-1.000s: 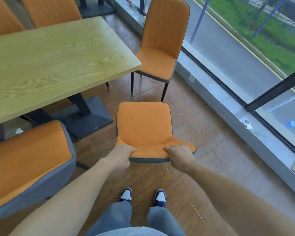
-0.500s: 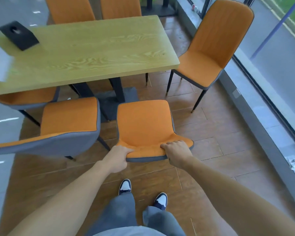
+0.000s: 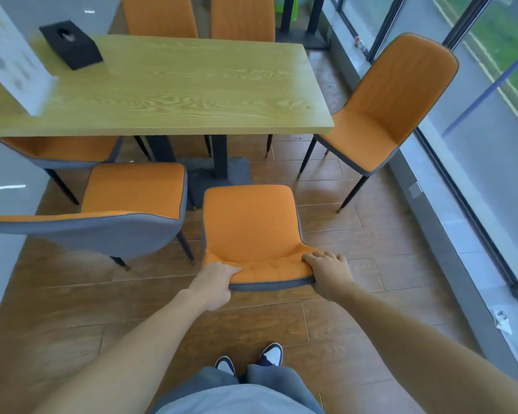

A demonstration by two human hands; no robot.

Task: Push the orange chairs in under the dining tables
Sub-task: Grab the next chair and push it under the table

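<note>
An orange chair with a grey back stands in front of me, its seat facing the wooden dining table. My left hand grips the left end of its backrest top. My right hand grips the right end. The seat's front edge is a little short of the table's near edge, by the black table base. A second orange chair stands just left of it, also out from the table. A third orange chair stands at the table's right end, turned towards the table.
A black tissue box and a white sign are on the table. More orange chairs stand at the far side, one is tucked in at near left. A glass wall with a low ledge runs along the right.
The view has swung left to face the table squarely, and I have stepped around with it. The held chair has turned with me towards the table's long edge. Both hands kept their grip.
</note>
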